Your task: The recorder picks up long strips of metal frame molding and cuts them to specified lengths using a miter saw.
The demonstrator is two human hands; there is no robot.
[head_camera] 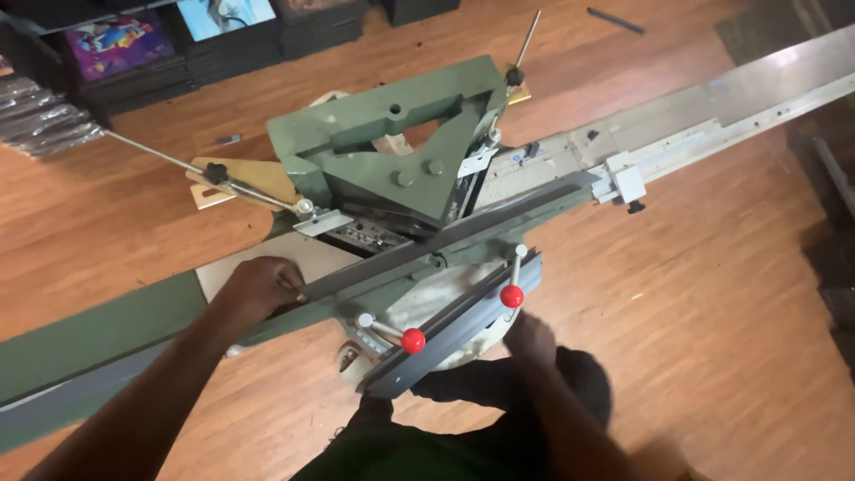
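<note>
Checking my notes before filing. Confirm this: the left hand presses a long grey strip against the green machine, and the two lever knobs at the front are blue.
Not quite. The head view shows the two lever knobs are red, not blue. The rest holds: the left hand presses the long grey strip against the green machine.

Left hand (258, 287) forward, fingers curled in a grip; right hand (527, 337) low, blurred

A cutting machine (392, 151) stands on the floor (712, 294), a long rail (712, 116) running off to its far right. The left hand (258, 287) rests on a strip (463, 233) lying across its near side. Two knobbed levers (412, 339) stick out nearer, with the right hand (530, 337) just below them. Stacked frames (125, 53) lie far left.
</note>
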